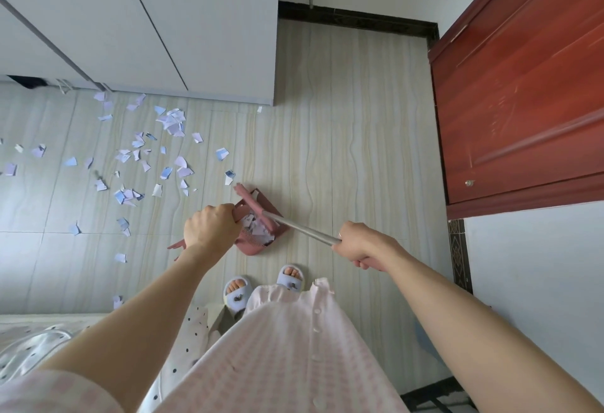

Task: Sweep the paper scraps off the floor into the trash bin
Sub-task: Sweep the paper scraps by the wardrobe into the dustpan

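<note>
Several pale blue and white paper scraps (140, 157) lie scattered over the tiled floor to the left. A pink dustpan (261, 242) sits on the floor just ahead of my feet, with a few scraps inside it. My left hand (209, 226) grips the dustpan's handle at its left side. My right hand (359, 244) grips the metal pole of the pink broom (251, 203), whose head lies across the dustpan's mouth. No trash bin is in view.
A white wardrobe (163, 26) stands at the back left, its base touching the scrap field. A red-brown wooden door (523, 85) fills the right. A bed edge with dotted fabric (192, 324) is at lower left. My slippered feet (261, 285) stand behind the dustpan.
</note>
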Demonstrator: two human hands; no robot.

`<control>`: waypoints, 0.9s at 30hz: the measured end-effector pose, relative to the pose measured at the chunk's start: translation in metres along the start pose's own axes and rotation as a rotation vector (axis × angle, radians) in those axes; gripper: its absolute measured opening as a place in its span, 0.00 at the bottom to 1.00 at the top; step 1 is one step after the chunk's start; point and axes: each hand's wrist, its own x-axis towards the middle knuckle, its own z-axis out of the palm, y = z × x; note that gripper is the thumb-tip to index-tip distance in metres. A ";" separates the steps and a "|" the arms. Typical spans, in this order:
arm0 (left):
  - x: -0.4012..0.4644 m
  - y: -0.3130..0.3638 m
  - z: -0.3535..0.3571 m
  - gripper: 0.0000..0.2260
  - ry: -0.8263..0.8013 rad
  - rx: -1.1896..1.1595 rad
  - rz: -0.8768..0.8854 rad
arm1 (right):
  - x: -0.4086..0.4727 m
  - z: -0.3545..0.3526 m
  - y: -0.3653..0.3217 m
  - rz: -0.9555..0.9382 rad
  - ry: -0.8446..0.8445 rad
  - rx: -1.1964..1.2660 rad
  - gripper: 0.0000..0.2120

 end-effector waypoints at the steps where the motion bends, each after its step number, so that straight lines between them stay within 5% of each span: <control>1: -0.002 -0.003 0.001 0.17 -0.005 -0.010 -0.004 | -0.002 -0.004 0.000 0.003 -0.007 0.009 0.09; 7: -0.013 -0.030 0.005 0.12 -0.011 -0.121 -0.099 | -0.010 -0.030 -0.012 -0.012 0.039 -0.010 0.13; 14: -0.017 -0.056 0.009 0.13 -0.008 -0.132 -0.158 | 0.005 -0.026 -0.055 -0.046 0.216 -0.072 0.05; 18: -0.010 -0.060 0.008 0.15 -0.004 -0.140 -0.161 | 0.018 0.003 -0.075 -0.080 0.270 -0.206 0.17; 24: -0.004 -0.060 0.007 0.12 0.010 -0.149 -0.160 | 0.011 0.018 -0.064 -0.074 0.080 -0.291 0.14; 27: -0.005 -0.059 0.006 0.12 0.009 -0.154 -0.162 | 0.001 0.002 -0.046 -0.057 -0.012 -0.142 0.08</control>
